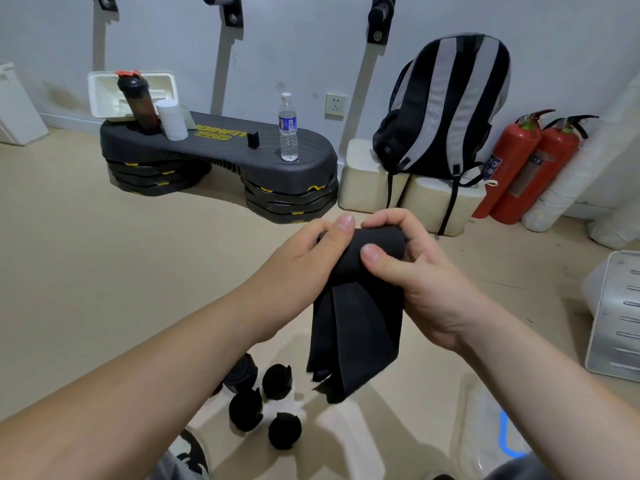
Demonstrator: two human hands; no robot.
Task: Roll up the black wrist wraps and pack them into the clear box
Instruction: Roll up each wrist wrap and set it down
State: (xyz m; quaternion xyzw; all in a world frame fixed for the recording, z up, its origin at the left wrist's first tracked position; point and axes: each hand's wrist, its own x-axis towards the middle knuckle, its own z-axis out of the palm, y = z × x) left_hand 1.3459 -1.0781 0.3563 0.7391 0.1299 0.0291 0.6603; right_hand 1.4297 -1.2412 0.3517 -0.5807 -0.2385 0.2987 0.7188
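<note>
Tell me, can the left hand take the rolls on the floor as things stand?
Probably not yet. The left hand pinches the wrap together with the right hand. The rolls lie uncovered on the floor below it, so once freed it likely could.

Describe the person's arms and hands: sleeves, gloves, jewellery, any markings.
Both are bare. The left hand and right hand wear no gloves, and no rings show on the fingers in view. The nails are short and unpainted. Both forearms are uncovered to the picture's edge: no sleeves, watch, bands or markings.
</note>
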